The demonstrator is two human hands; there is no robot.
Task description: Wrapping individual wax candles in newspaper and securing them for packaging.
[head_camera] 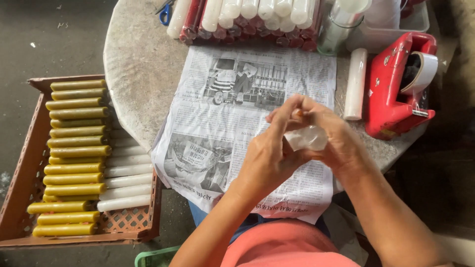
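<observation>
Both hands are meeting over the near right part of the newspaper (232, 123). The left hand (269, 158) and the right hand (336, 141) are pinching a small piece of clear wrap (307, 138) between them, with the fingers closed on it. The wrap is sitting up in the air, just above the paper.

The newspaper is lying flat on the round stone table (138, 74), and its near edge is hanging over the table's rim. The far half of the paper is lying bare, so there is room there.

A white candle (355, 84) is lying just off the paper's right edge. Beside it, a red tape holder (396, 84) is sitting at the table's right rim. A row of white and red candles (247, 20) is lining the far edge.

Down on the left, a brown crate (20, 198) is holding yellow candles (74, 148) and more white ones.
</observation>
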